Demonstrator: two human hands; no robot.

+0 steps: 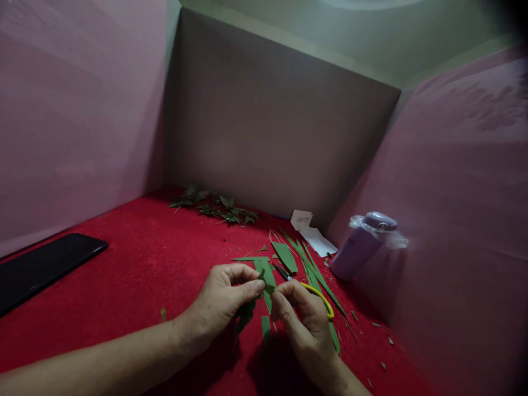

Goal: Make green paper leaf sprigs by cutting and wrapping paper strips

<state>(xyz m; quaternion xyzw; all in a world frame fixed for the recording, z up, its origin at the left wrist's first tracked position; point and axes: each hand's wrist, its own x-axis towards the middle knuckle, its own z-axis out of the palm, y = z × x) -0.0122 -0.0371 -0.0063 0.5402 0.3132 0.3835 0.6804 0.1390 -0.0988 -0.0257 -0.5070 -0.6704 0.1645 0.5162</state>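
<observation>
My left hand (226,291) pinches a green leaf (269,279) between thumb and forefinger. Darker leafy bits hang beneath its fingers. Close by on the right, the fingertips of my right hand (303,316) are pressed together at the leaf's edge. Whatever they grip is too small to make out. Scissors with a yellow handle (330,308) lie partly hidden behind my right hand, their dark blades pointing away to the left. Cut leaf pieces lie around both hands, among them a broad pointed piece (284,257) and a small strip (265,326).
A red cloth (140,247) covers the surface. Leafy sprigs (225,209) lie at the back. Long green blades (315,269), white papers (317,241) and a tilted-looking purple bottle (357,250) stand or lie on the right. A black phone-like slab (49,267) is at left.
</observation>
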